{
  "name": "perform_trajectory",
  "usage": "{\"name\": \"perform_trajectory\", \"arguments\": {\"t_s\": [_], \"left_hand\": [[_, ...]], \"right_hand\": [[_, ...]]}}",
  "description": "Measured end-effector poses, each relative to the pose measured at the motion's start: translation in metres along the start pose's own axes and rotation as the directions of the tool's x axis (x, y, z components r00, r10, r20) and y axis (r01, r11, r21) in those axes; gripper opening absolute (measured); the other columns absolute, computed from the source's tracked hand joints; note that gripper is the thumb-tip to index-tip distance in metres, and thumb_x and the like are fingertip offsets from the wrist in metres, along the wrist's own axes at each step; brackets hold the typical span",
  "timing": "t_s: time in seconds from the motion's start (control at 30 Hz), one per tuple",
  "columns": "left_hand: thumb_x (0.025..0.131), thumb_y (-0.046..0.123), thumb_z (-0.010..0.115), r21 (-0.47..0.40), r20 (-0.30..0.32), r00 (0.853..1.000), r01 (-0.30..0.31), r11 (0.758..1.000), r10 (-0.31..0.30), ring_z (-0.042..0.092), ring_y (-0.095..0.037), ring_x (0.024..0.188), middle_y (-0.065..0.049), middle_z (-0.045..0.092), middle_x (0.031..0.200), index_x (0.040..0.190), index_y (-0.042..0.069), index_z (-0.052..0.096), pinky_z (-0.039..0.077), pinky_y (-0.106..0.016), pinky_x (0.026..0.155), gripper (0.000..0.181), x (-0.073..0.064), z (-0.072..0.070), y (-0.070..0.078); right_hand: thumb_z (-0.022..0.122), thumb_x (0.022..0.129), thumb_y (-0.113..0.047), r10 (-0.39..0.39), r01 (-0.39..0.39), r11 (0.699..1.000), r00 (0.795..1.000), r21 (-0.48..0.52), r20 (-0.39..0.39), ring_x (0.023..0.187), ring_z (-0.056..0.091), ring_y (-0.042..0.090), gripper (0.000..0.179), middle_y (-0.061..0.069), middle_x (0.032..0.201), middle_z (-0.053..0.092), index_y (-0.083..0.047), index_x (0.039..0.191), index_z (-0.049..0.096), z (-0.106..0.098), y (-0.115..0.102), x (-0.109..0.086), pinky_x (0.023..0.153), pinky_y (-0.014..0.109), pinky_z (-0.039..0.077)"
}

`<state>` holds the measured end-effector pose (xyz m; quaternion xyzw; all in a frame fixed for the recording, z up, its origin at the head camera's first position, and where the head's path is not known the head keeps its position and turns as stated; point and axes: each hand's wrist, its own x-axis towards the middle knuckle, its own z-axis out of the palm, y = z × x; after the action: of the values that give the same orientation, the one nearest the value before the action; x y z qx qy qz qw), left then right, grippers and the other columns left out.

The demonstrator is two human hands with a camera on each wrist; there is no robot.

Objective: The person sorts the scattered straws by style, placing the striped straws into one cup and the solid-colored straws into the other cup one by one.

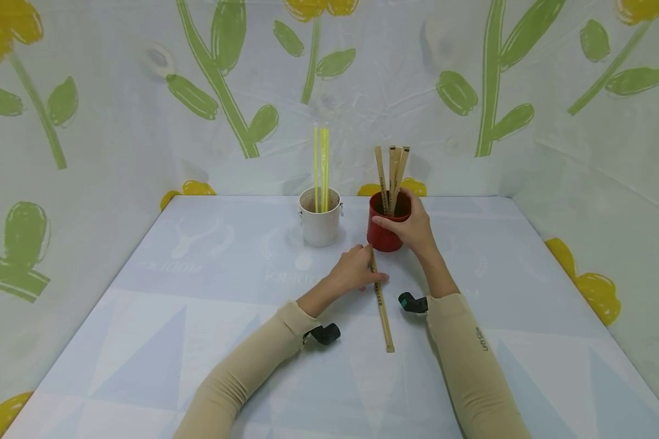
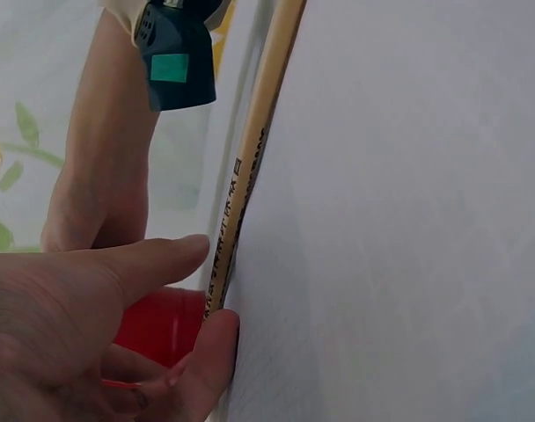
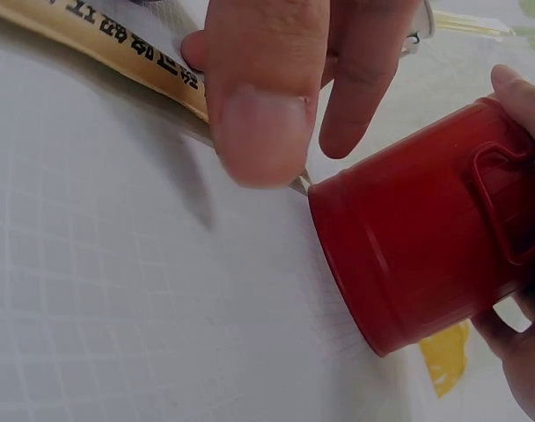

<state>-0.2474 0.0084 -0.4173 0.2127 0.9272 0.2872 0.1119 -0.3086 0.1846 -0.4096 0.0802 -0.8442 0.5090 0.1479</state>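
My right hand [image 1: 414,225] grips the red metal pail [image 3: 426,229] near its rim, thumb on one side and fingers on the other. Several straws in printed brown paper wrappers [image 1: 393,174] stand in this pail. One more wrapped straw [image 1: 383,317] lies on the table in front of it, lettering showing in the left wrist view. Over that straw's far end is my left hand [image 1: 354,269], thumb and fingertips spread apart beside the wrapper; whether they touch it I cannot tell.
Left of the red pail stands a white pail [image 1: 320,228] holding yellow straws [image 1: 324,167]. The table [image 1: 159,341] has a pale blue and white patterned cover. Flower-printed cloth [image 1: 384,73] hangs behind and at both sides.
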Motion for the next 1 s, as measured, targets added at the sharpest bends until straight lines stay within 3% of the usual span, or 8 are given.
{"name": "perform_trajectory", "arguments": {"t_s": [0.5, 0.6, 0.83, 1.0], "left_hand": [[0.079, 0.034, 0.083, 0.018, 0.006, 1.0, 0.006, 1.0, -0.006, 0.059, -0.013, 0.059, -0.005, 0.056, 0.083, 0.092, 0.007, 0.06, 0.045, -0.02, 0.053, 0.037, 0.0, -0.001, -0.001], [0.079, 0.031, 0.083, -0.011, 0.028, 1.0, 0.011, 1.0, -0.011, 0.059, -0.012, 0.063, -0.004, 0.058, 0.081, 0.092, 0.007, 0.06, 0.046, -0.02, 0.055, 0.035, 0.0, -0.003, -0.001], [0.081, 0.023, 0.082, -0.073, 0.098, 0.995, 0.044, 0.996, -0.037, 0.066, -0.011, 0.056, -0.005, 0.061, 0.082, 0.096, 0.007, 0.06, 0.05, -0.018, 0.057, 0.031, 0.001, -0.007, -0.003], [0.082, 0.02, 0.08, -0.068, 0.127, 0.99, 0.065, 0.996, -0.056, 0.066, -0.01, 0.056, -0.006, 0.061, 0.081, 0.099, 0.007, 0.059, 0.051, -0.017, 0.057, 0.03, 0.001, -0.01, -0.002]], "right_hand": [[0.083, 0.075, -0.046, 0.003, -0.003, 1.0, 1.0, 0.015, 0.002, 0.131, 0.046, 0.026, 0.093, 0.008, 0.144, 0.047, -0.019, 0.149, 0.034, 0.001, 0.0, -0.001, 0.108, 0.051, 0.043], [0.083, 0.075, -0.046, 0.006, -0.006, 1.0, 1.0, 0.012, 0.002, 0.131, 0.046, 0.025, 0.093, 0.008, 0.144, 0.047, -0.019, 0.149, 0.033, 0.001, 0.0, 0.0, 0.108, 0.051, 0.043], [0.083, 0.075, -0.047, 0.015, -0.015, 1.0, 1.0, 0.008, 0.0, 0.132, 0.045, 0.025, 0.093, 0.008, 0.145, 0.046, -0.02, 0.149, 0.033, 0.0, -0.001, 0.0, 0.108, 0.051, 0.043], [0.083, 0.075, -0.047, 0.011, -0.011, 1.0, 1.0, 0.003, -0.002, 0.131, 0.045, 0.025, 0.093, 0.008, 0.144, 0.047, -0.02, 0.149, 0.033, 0.0, 0.0, 0.0, 0.108, 0.051, 0.044]]}}
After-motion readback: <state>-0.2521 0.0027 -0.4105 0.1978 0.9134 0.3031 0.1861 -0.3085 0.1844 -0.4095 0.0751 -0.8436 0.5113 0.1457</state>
